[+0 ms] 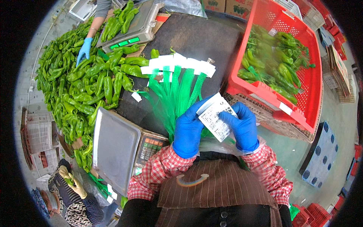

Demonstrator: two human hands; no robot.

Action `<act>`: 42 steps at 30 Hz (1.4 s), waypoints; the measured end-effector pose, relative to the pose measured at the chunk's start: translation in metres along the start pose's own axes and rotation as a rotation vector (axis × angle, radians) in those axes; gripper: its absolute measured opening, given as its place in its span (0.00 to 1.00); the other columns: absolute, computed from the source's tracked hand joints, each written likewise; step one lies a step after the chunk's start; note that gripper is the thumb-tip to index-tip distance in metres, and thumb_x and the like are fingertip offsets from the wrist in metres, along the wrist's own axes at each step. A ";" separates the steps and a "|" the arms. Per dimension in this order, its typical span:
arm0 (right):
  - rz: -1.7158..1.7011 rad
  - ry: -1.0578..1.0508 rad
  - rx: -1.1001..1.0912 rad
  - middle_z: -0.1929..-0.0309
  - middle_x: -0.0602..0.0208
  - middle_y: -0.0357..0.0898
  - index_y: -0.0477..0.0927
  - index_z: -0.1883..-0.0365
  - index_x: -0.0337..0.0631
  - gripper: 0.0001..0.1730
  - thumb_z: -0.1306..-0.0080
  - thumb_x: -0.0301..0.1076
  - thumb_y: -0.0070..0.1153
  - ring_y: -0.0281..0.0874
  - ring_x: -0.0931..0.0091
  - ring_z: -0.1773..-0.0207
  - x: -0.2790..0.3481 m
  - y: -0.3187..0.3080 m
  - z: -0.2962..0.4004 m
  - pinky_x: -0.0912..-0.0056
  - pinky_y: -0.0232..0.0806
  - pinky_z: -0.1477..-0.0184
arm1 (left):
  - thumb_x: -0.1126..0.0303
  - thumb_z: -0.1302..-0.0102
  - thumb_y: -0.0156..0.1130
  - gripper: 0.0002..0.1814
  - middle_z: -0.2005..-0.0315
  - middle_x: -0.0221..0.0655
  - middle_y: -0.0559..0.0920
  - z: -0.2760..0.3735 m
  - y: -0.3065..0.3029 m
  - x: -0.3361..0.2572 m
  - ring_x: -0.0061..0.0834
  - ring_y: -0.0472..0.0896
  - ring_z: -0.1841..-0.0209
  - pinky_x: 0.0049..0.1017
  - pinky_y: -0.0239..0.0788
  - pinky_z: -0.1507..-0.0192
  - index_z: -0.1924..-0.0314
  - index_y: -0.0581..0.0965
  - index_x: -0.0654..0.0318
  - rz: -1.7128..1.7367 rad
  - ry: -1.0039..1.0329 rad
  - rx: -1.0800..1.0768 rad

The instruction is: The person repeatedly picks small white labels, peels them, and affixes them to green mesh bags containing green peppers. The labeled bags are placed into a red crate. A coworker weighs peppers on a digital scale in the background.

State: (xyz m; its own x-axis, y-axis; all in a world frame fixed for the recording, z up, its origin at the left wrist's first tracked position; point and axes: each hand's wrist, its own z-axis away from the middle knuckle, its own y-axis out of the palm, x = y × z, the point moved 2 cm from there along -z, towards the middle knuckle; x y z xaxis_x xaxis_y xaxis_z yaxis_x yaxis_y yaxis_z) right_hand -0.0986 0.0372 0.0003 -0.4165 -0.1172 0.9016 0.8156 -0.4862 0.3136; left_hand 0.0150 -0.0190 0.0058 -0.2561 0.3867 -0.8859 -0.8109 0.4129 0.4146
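My left hand point(188, 130), in a blue glove, and my right hand point(243, 124), gloved alike, hold printed white labels point(216, 120) between them in front of my apron. The top label bears writing and printed codes. Directly beyond my left hand, several green mesh bags point(178, 90) lie side by side on the dark tabletop point(192, 34), with white tags point(181, 62) at their far ends. A large heap of green peppers point(82, 82) lies to the left of them.
A red crate point(232, 82) holding bagged peppers stands at the right. One scale point(116, 147) is at near left; another scale point(147, 25) bears peppers farther back. A co-worker's blue-gloved hand point(84, 52) touches the heap. Another person point(71, 195) holds a pepper at lower left.
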 end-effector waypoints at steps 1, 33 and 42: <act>0.003 -0.005 -0.002 0.80 0.67 0.73 0.68 0.82 0.39 0.08 0.52 0.27 0.55 0.67 0.85 0.78 0.000 0.000 -0.001 0.84 0.60 0.78 | 0.84 0.48 0.45 0.18 0.60 0.33 0.72 0.000 0.000 0.000 0.22 0.69 0.58 0.20 0.61 0.56 0.54 0.67 0.66 -0.004 -0.006 0.009; 0.349 -0.079 -0.332 0.64 0.68 0.70 0.71 0.63 0.35 0.13 0.49 0.22 0.45 0.67 0.80 0.62 0.008 -0.180 0.051 0.80 0.58 0.58 | 0.72 0.51 0.56 0.21 0.62 0.41 0.73 0.006 0.006 0.005 0.30 0.72 0.60 0.25 0.65 0.60 0.55 0.66 0.69 -0.988 0.323 0.761; 0.255 -0.054 -0.190 0.67 0.64 0.72 0.70 0.62 0.32 0.15 0.51 0.25 0.48 0.69 0.78 0.67 0.009 -0.153 0.044 0.79 0.63 0.65 | 0.77 0.56 0.57 0.36 0.71 0.36 0.73 -0.080 -0.051 0.080 0.25 0.71 0.70 0.23 0.63 0.67 0.45 0.54 0.59 -1.568 0.137 -0.074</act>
State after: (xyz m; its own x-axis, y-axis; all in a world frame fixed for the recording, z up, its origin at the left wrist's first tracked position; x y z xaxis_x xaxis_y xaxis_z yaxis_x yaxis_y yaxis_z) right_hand -0.2094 0.1485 -0.0265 -0.1822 -0.2124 0.9601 0.7993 -0.6006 0.0188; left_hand -0.0067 -0.0747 -0.1031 0.7902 -0.4464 -0.4198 -0.3260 0.2739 -0.9048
